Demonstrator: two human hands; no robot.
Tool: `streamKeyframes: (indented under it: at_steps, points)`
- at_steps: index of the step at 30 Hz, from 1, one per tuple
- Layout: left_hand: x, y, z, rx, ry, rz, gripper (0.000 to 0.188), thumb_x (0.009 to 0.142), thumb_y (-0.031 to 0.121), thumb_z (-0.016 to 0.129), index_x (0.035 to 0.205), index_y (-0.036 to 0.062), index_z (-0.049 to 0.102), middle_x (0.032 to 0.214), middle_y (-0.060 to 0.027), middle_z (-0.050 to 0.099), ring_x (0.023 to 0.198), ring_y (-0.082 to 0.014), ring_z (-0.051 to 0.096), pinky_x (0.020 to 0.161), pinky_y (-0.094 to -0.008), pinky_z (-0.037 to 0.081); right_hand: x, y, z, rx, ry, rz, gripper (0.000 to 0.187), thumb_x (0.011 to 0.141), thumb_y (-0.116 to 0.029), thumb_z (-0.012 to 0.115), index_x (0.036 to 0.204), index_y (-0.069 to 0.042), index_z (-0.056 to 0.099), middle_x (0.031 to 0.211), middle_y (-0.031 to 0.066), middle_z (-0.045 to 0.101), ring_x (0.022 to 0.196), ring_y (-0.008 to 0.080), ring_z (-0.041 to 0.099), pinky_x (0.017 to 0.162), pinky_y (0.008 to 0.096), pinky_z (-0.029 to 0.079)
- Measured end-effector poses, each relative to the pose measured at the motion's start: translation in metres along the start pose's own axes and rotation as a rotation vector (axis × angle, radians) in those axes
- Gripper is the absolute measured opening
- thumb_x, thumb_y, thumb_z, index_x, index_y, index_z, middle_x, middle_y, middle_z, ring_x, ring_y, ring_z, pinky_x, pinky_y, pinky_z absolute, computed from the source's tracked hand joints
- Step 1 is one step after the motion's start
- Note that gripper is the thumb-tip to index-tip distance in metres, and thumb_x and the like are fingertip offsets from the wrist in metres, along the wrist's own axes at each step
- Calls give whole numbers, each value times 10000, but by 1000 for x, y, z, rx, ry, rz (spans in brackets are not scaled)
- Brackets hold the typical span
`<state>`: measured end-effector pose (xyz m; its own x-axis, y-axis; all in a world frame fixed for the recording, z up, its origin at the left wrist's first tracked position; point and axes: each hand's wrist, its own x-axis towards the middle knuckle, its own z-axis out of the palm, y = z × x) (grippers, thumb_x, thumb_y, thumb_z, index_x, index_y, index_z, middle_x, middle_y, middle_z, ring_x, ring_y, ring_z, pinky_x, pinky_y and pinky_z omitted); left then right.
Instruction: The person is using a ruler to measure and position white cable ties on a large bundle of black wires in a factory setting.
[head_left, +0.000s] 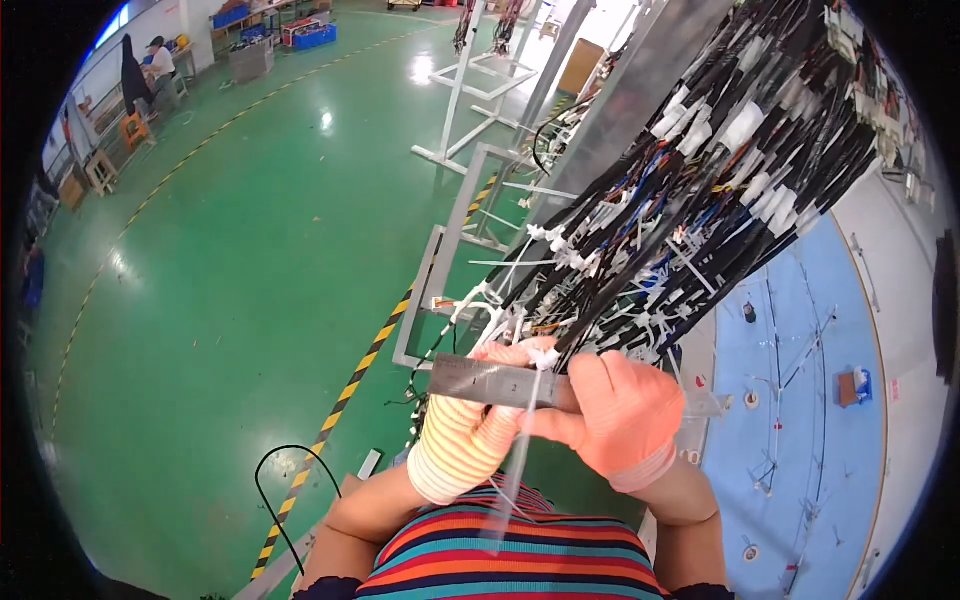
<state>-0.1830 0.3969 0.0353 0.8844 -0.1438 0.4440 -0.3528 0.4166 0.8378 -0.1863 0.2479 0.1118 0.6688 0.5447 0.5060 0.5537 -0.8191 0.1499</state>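
A short steel ruler (462, 378) lies across the front of both gloved hands. My right hand (625, 415), in an orange-coated glove, is closed on the ruler's right end. My left hand (460, 435), in a striped glove with orange fingers, curls behind the ruler at the lower end of the cable bundle (640, 250); the ruler hides part of its grip. Between the hands a white cable tie (515, 465) has its head by the bundle's end and its long tail hanging down past the ruler. Many black cables with white ties and labels slope up to the right.
Grey metal frames (425, 290) stand left of the bundle beside a yellow-black floor stripe (345, 400). A blue board (790, 400) with cables and fixtures is at right. Far left, a person (158, 62) sits by benches. A black looped cable (290, 450) rises at lower left.
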Motion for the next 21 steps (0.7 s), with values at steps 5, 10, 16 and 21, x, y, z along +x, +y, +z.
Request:
streamKeyframes:
  at_steps: [5, 10, 16, 21]
  points:
    - [-7, -2, 2, 202, 45, -41, 256, 882, 212, 549, 1039, 11, 572, 912, -118, 612, 803, -256, 602, 722, -339, 472, -3, 0, 0, -60, 76, -4, 505, 636, -571, 691, 627, -126, 451, 544, 16, 327, 412, 169, 424, 359, 285, 337]
    - [-12, -5, 2, 343, 22, 67, 162, 885, 135, 529, 1003, 24, 548, 955, -65, 594, 825, -137, 569, 726, -275, 473, -6, -1, -1, -75, 113, 4, 504, 622, -582, 694, 631, -136, 458, 550, 8, 327, 411, 161, 416, 358, 291, 332]
    - [-11, 1, 3, 301, 6, -192, 229, 844, 152, 549, 1033, 27, 579, 915, -142, 609, 810, -318, 595, 733, -389, 467, -4, 0, -6, -143, 93, -2, 495, 601, -587, 698, 642, -148, 474, 556, 2, 337, 417, 154, 426, 368, 285, 337]
    - [-13, -5, 5, 322, 27, -234, 220, 851, 137, 535, 1033, 24, 585, 900, -144, 612, 805, -307, 603, 722, -377, 475, -3, 3, -5, -153, 103, -18, 504, 576, -592, 696, 639, -141, 481, 558, 6, 340, 415, 162, 421, 370, 289, 341]
